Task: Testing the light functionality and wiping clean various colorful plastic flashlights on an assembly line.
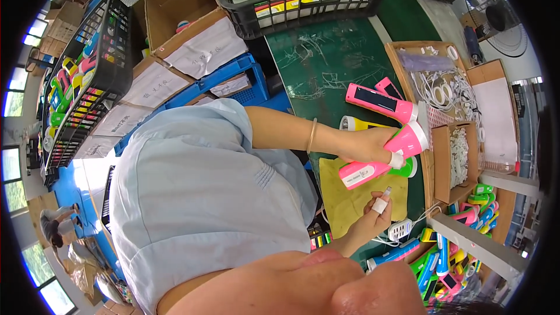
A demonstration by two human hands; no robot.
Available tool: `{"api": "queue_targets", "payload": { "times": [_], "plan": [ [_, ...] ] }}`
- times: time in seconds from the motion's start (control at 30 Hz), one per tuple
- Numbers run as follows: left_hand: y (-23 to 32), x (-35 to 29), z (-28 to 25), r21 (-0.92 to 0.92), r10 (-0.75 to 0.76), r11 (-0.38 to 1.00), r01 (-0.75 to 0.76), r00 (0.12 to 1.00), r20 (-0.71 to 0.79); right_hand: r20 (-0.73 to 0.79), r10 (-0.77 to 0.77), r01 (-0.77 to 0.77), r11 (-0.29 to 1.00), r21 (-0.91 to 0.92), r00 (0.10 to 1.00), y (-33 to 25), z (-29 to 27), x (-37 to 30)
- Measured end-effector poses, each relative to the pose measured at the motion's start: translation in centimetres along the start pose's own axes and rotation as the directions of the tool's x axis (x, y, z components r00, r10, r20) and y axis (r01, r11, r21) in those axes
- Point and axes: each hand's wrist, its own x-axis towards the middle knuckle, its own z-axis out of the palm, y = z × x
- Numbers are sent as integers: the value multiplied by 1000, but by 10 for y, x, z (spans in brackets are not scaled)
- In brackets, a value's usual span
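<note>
My left hand [370, 144], reaching in from the upper side of the head view, is closed round a pink flashlight [357, 174] with a white-rimmed head. A white wrap shows by its thumb. Below it, my right hand [373, 219] pinches a small white plug-like piece [381, 204] with a metallic-looking tip, apart from the flashlight. Beneath my hands lies a yellow cloth [335, 198]. Partly hidden behind the held flashlight is a green flashlight [406, 169]. A yellow flashlight [350, 122] and a pink flashlight [379, 103] with a dark panel lie beside my left hand.
A wooden tray [429, 58] holds white cables and rings. Next to it stands a cardboard box [441, 163] of small white parts. Near my right hand are a white power strip [400, 230] and several piled flashlights [443, 256]. A black crate [309, 14] stands on the green table [315, 76].
</note>
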Motion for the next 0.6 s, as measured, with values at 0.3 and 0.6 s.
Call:
{"api": "queue_targets", "payload": {
  "times": [0.3,0.6],
  "plan": [
    [-9,2,-6,387,79,909,-157,975,210,-82,-108,109,994,11,991,-22,-11,3],
    [10,-10,11,762,50,641,-93,996,80,119,-273,287,949,-128,955,-42,-8,25]
  ]
}}
